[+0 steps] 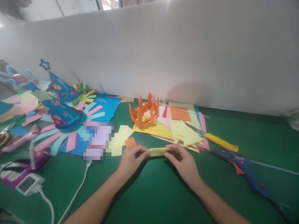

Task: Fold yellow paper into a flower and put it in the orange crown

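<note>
Both my hands hold a small folded strip of pale yellow paper (158, 151) just above the green table (149, 193). My left hand (130, 160) pinches its left end and my right hand (183, 161) pinches its right end, fingers closed on it. Right behind the strip lie loose yellow paper pieces (119, 140) and a small orange square (130, 142). An orange spiky paper crown (144, 113) stands farther back on a stack of coloured sheets (184, 127).
Yellow-handled scissors (219, 141) and a blue glue gun (245, 169) lie to the right. At left are blue paper cones (60, 102) with pink and blue strips, a pink glue gun (21, 140), a white power adapter (30, 183) and cable. A white wall backs the table.
</note>
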### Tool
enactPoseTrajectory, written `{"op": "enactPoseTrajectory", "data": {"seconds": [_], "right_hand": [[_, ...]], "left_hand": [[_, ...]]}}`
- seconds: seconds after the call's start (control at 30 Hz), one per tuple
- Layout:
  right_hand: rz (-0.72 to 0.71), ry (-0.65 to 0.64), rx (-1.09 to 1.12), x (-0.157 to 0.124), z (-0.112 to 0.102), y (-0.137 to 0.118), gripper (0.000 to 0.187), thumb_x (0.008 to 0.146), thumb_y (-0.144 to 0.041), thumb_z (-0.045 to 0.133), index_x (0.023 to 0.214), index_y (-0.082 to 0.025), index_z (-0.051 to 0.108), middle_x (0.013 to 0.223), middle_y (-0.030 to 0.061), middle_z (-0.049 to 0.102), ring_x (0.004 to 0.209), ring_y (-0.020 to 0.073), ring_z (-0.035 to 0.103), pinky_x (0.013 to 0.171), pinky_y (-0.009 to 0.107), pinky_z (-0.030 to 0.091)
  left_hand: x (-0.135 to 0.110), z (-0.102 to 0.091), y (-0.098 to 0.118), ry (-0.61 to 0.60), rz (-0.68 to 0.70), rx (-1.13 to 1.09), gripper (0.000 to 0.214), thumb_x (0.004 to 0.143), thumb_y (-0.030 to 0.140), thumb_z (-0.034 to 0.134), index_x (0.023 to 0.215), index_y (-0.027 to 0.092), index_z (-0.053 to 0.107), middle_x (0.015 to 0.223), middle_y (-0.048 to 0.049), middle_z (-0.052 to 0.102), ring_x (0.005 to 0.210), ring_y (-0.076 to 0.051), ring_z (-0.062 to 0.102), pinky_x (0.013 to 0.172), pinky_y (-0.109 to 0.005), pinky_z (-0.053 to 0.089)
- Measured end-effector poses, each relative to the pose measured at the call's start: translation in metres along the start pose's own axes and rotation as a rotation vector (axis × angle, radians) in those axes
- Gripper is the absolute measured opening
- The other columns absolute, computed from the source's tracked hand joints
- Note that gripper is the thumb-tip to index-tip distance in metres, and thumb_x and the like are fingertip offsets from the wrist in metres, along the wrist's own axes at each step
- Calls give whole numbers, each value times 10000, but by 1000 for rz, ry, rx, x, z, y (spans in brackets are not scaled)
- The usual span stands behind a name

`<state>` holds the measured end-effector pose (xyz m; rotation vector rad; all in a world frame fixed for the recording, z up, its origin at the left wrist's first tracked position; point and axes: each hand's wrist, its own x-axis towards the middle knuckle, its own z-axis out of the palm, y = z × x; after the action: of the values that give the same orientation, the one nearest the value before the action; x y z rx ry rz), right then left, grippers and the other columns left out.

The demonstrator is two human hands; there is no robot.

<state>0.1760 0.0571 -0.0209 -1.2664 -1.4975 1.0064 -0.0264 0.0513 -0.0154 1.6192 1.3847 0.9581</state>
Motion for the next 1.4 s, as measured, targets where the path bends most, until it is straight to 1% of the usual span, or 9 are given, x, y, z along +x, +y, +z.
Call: {"op": "enactPoseTrajectory", "data": {"seconds": [0.13, 0.27, 0.4, 0.6, 0.73, 0.87, 1.03, 1.2, 1.4], "right_hand": [[-305, -76, -220, 1, -2, 4, 224, 764, -109, 495, 810, -230, 678, 983, 48, 681, 899, 201, 618, 799, 370, 486], [-510, -183, -361, 3, -6, 7, 354, 750, -18, 406, 812, -227, 685, 966, 45, 688, 899, 197, 597, 770, 371, 475], [-578, -272, -467, 2, -7, 5, 376, 736, 8, 374, 784, -208, 678, 905, 44, 701, 868, 209, 578, 755, 392, 456], [-591, -341, -549, -6, -4, -7, 288, 763, -48, 413, 862, -179, 649, 937, 86, 658, 915, 225, 543, 813, 412, 432], [-544, -398, -601, -10, 0, -9, 204, 827, -98, 445, 900, -173, 619, 932, 86, 623, 893, 211, 536, 811, 382, 432], [-475, -439, -606, -9, -1, -10, 131, 869, -137, 476, 845, -182, 596, 934, 64, 605, 884, 193, 529, 781, 345, 438], [-370, -456, -617, -4, -12, -15, 163, 874, -128, 493, 739, -182, 566, 854, 35, 570, 844, 172, 511, 741, 305, 427], [-329, -502, -665, 2, -24, -19, 182, 879, -197, 510, 706, -189, 568, 815, 34, 544, 811, 178, 499, 717, 318, 412], [-355, -504, -554, 0, -21, -16, 166, 837, -74, 462, 829, -198, 571, 914, 50, 554, 899, 180, 501, 776, 318, 427]], "left_hand": [[0, -7, -2, -38, 432, 260, 164, 836, 120, 491, 851, 175, 644, 903, -61, 692, 851, -161, 626, 776, -297, 491], [2, -12, 0, -213, 563, 383, 286, 815, 17, 404, 796, 165, 649, 865, -59, 677, 838, -167, 590, 746, -307, 478], [4, -20, -1, -301, 516, 439, 350, 723, -52, 399, 721, 174, 666, 846, -36, 686, 814, -172, 570, 743, -324, 469], [2, -20, 1, -246, 493, 405, 303, 742, -33, 410, 711, 166, 638, 786, -35, 663, 789, -168, 552, 742, -326, 458], [-1, -12, 6, -287, 499, 381, 199, 833, 72, 444, 868, 158, 620, 891, -63, 643, 870, -174, 551, 782, -317, 453], [-3, -9, 8, -381, 427, 415, 208, 875, 125, 444, 864, 176, 645, 910, -51, 630, 849, -154, 567, 755, -274, 457], [-3, -12, 9, -373, 306, 391, 210, 858, 114, 472, 813, 183, 665, 879, -29, 622, 781, -130, 580, 715, -240, 467], [-3, -19, 9, -393, 314, 356, 232, 865, 115, 458, 830, 195, 673, 922, -37, 635, 821, -138, 589, 733, -246, 470], [0, -27, 10, -422, 270, 297, 223, 830, 80, 488, 893, 204, 663, 954, -23, 657, 902, -141, 575, 800, -247, 456]]}}
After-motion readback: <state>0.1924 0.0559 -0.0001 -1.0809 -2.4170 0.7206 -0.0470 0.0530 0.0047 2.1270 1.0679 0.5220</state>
